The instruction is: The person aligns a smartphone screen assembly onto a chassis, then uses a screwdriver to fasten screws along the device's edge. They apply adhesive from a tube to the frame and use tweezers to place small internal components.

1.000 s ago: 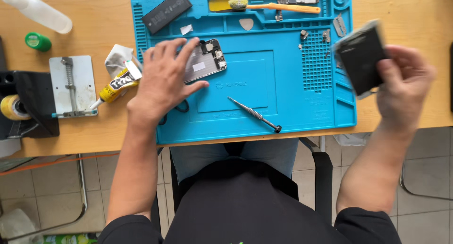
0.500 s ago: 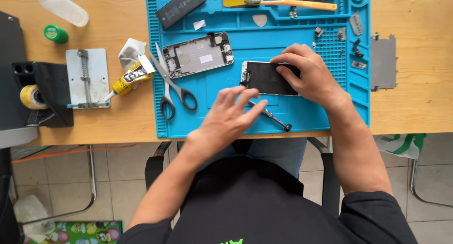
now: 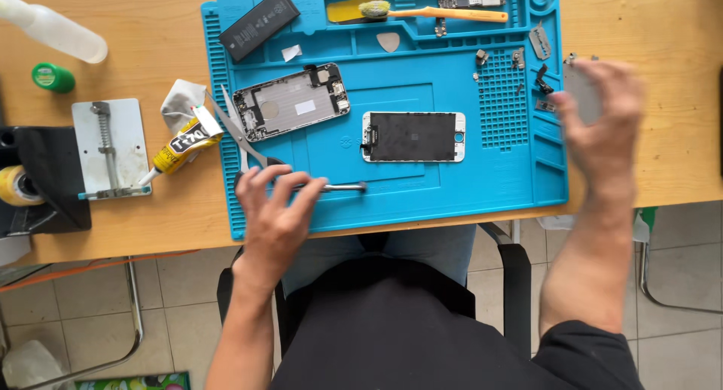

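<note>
The blue repair mat [image 3: 392,201] sits in front of me on the wooden desk [image 3: 151,28], and at its centre lies the phone screen [image 3: 413,137], face up, with the opened phone housing [image 3: 291,102] just to its left and the black battery [image 3: 259,14] at the mat's top-left corner. My right hand [image 3: 602,126] is out past the mat's right edge, blurred, fingers curled on a grey metal plate [image 3: 581,88], though how firmly I cannot tell. My left hand [image 3: 275,213] rests spread wide on the mat's near-left edge, fingertips on the screwdriver [image 3: 339,186], scissors [image 3: 245,137] just beyond.
</note>
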